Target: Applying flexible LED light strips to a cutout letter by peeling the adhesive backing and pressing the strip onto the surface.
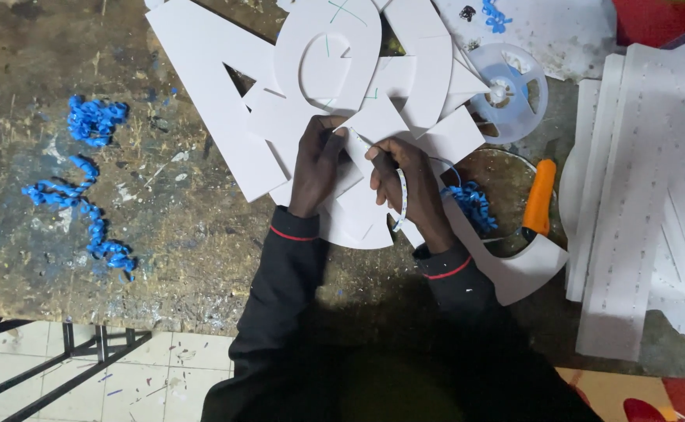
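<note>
Both forearms reach forward over the table (162,234). The left hand (316,164) presses flat, fingers curled, on a white letter (373,125). The right hand (405,184) pinches a thin strip (402,205) against the letter's edge.

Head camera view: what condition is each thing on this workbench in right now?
Left hand: pressed on a white cut-out piece.
Right hand: gripping a thin white strip, curved along that piece's edge.
White cut-out letters: flat, overlapping in a pile.
Clear reel: lying flat.
Orange-handled cutter: lying unheld.
Blue peelings: scattered, curled.
Perforated white strips: stacked.
</note>
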